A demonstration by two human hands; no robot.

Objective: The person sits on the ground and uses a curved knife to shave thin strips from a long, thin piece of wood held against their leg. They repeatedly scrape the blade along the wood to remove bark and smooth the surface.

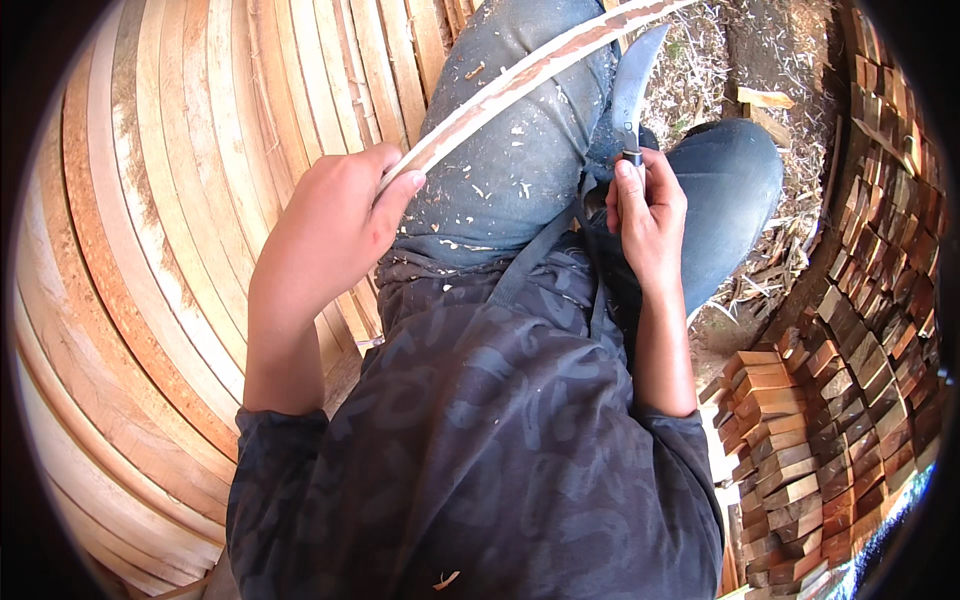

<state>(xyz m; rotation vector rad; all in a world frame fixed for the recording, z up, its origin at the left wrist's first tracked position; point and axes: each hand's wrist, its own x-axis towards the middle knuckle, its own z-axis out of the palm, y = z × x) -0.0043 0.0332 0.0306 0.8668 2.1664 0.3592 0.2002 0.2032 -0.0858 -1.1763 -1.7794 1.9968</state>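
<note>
A long narrow wooden strip [520, 82], pale with brownish patches, slants across my thigh from lower left to upper right. Its near end is gripped in my left hand [345, 215], thumb along the top, and the far end runs off the upper edge. My right hand [648, 212] is closed around the dark handle of a knife [631, 88]. The curved steel blade points upward, its tip close to the strip; I cannot tell whether they touch. Small wood shavings are scattered on my blue jeans [510, 190].
Long light planks [175, 170] lie side by side on the left. To the right, many short cut pieces of wood [790, 440] are stacked in rows. Shavings [700, 60] cover the ground past my legs, with a loose wood chip [765, 98] there.
</note>
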